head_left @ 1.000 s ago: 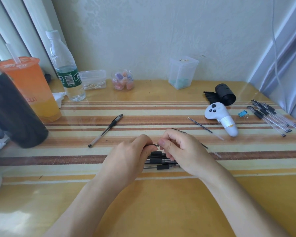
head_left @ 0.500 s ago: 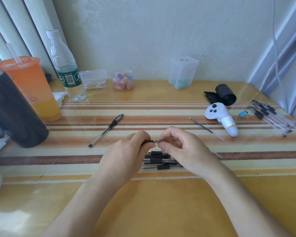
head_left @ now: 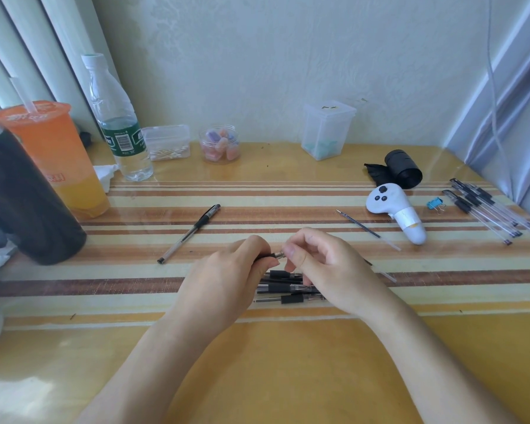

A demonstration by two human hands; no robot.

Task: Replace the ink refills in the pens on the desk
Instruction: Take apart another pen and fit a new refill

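**Refill swap: one pen in work, most pending**

Status. I hold one pen [head_left: 266,256] between both hands, just above the small pile of pens [head_left: 288,289] lying directly under my fingers. Its metal tip shows in the gap between the hands. I cannot tell whether it is being unscrewed or tightened. A loose refill [head_left: 360,225] lies beyond my right hand, a single assembled pen [head_left: 190,232] lies beyond my left, and a bundle of pens [head_left: 487,208] sits well off to the right. My judgement: the task is early to midway, since the pile below, and probably the bundle, are yet to be done.

Hand pose. The left hand [head_left: 227,272] wraps the black grip section, fingers curled round the barrel. The right hand [head_left: 328,264] pinches the tip end between thumb and forefinger. The hands nearly meet — knuckles up, wrists low over the desk [head_left: 288,362].
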